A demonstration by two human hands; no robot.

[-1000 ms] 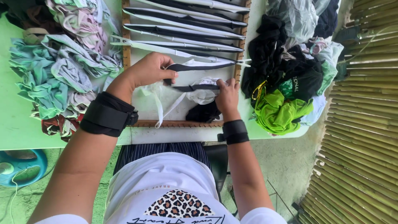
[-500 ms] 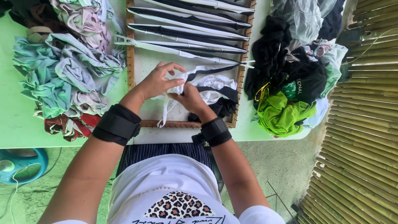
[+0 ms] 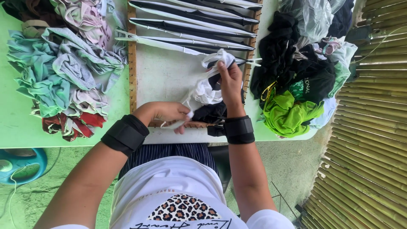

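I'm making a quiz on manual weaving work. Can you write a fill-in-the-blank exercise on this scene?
1. The right hand lifts a bunch of white and ____ fabric strips.
2. The left hand pinches a white strip at the near edge of the wooden ____.
3. Both wrists carry a ____ band.
4. The bright green cloth lies to the person's ____.

Missing words: black; frame; black; right

Packaging check: only one bag, no labels, signs or screens

There's a crumpled clear plastic bag [image 3: 311, 17] up at about 1 o'clock, sitting on top of the dark clothes pile [image 3: 284, 55] at the far right of the green table [image 3: 17, 131]. It's see-through with a greyish sheen, bunched up and shapeless, and its contents are too blurry to make out.
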